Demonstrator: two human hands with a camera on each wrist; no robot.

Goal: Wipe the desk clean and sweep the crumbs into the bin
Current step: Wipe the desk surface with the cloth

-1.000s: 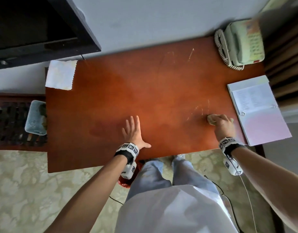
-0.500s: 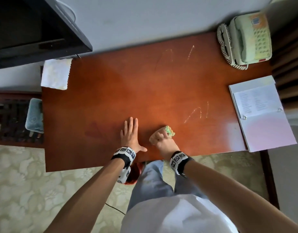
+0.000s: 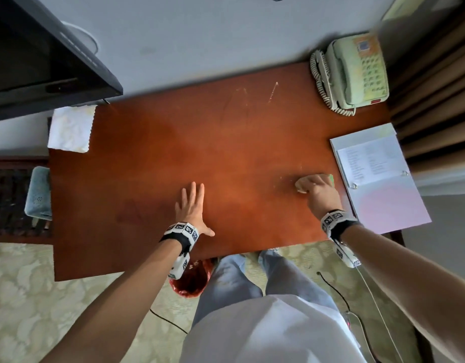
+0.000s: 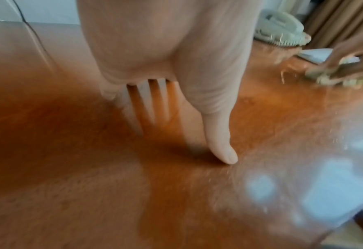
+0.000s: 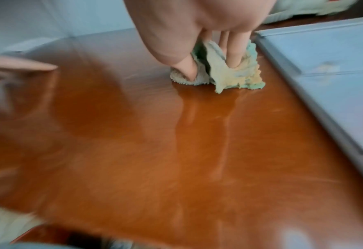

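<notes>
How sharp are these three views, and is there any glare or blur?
Head view: mostly sharp, wide-angle bending at the edges, right hand slightly smeared. Left wrist view: soft overall, pale window glare on the desk. Right wrist view: cloth fairly crisp, the edges motion-blurred.

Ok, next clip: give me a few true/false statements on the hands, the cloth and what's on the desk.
1. The right hand grips a cloth. True.
2. The left hand holds a second cloth. False: it lies flat on the desk, holding nothing.
3. The cloth is beside the binder. True.
4. The phone sits at the desk's near left corner. False: far right corner.
5. Crumb streaks remain near the far edge. True.
</notes>
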